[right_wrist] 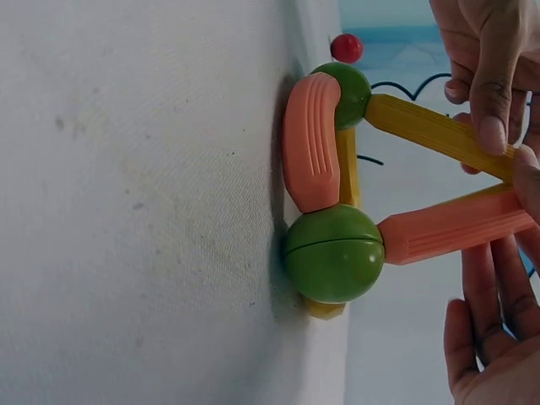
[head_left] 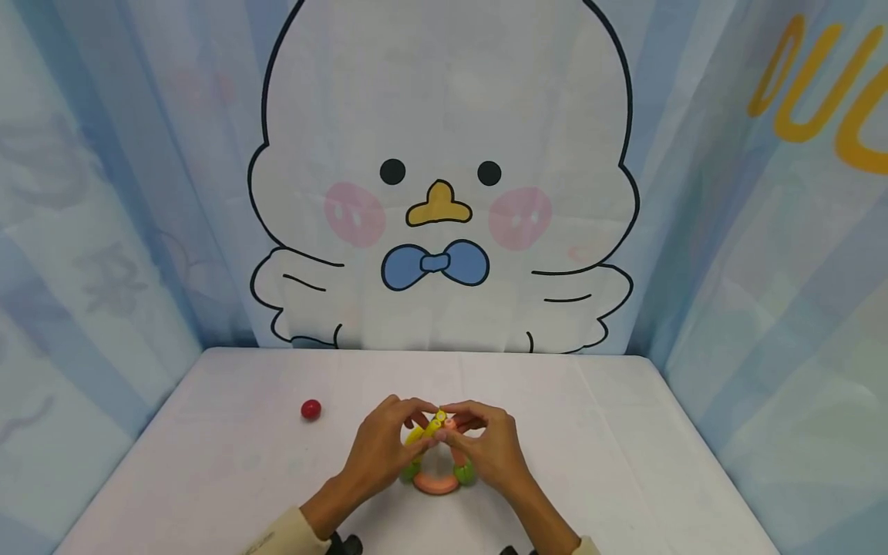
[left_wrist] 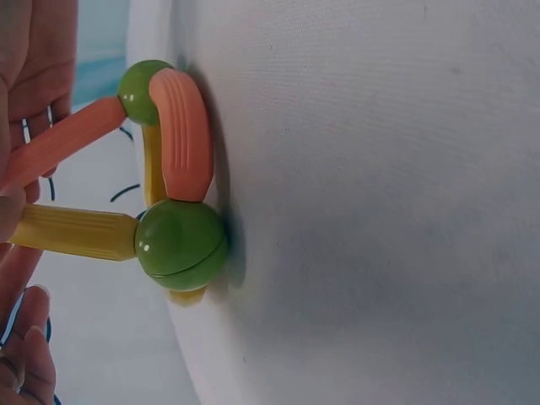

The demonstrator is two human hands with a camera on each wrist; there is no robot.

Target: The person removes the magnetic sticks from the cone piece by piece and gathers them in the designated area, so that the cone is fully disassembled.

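The fingers [head_left: 416, 405] of the left hand [head_left: 378, 439] are pinching the upper part of a yellow stick [right_wrist: 434, 135], while those of the right hand [head_left: 494, 447] are gripping the top of a pink stick [right_wrist: 451, 228]. The toy [head_left: 435, 485] is standing on the table [head_left: 590, 462], about midway between its left and right edges and well apart from its back edge. Two glossy green balls [left_wrist: 181, 245] are resting at its base, the sticks rising from them and leaning towards each other. A ribbed, curved pink arc [right_wrist: 312, 148] is linking the balls on the wearer's side, and a yellow piece [right_wrist: 348, 164] is showing behind it. Both hands are covering the toy's top, so it is hard to tell whether the sticks are touching there. A red ball [head_left: 311, 409] is lying apart from the toy, towards the table's back left corner. Beyond the back edge a cloth [head_left: 444, 100] printed with a white bird is hanging, and a cream sleeve [head_left: 287, 536] is covering the left forearm.
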